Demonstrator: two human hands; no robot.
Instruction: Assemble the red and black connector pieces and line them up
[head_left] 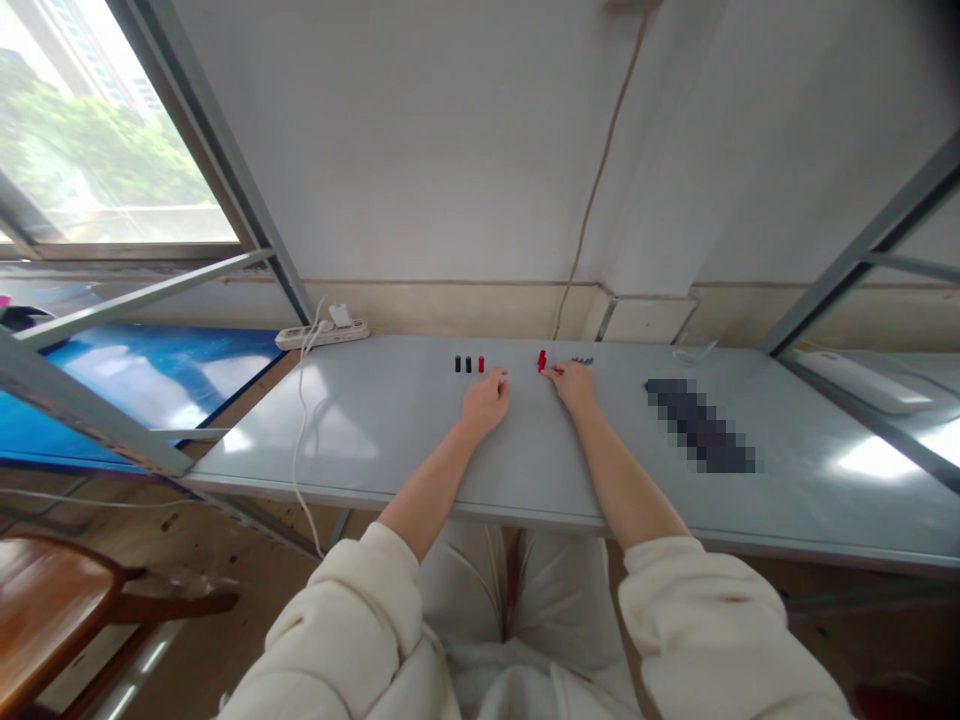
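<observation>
On the grey table stand two small black cylinders, a left one [458, 364] and a right one [469, 365], with a red cylinder [481, 365] beside them. My left hand [487, 400] rests just to the right of and below that red cylinder, its fingers curled; what they hold, if anything, is too small to tell. Another red piece [541, 360] stands near the fingertips of my right hand [571, 384], whose fingers are pinched together; whether they grip it is unclear. Small dark pieces [583, 360] lie just behind my right hand.
A white power strip [330, 334] with a cable lies at the table's [405, 440] back left. A dark pixelated object [701, 425] lies right of my right arm. Metal frame posts rise at both sides; a wooden chair [60, 600] stands lower left.
</observation>
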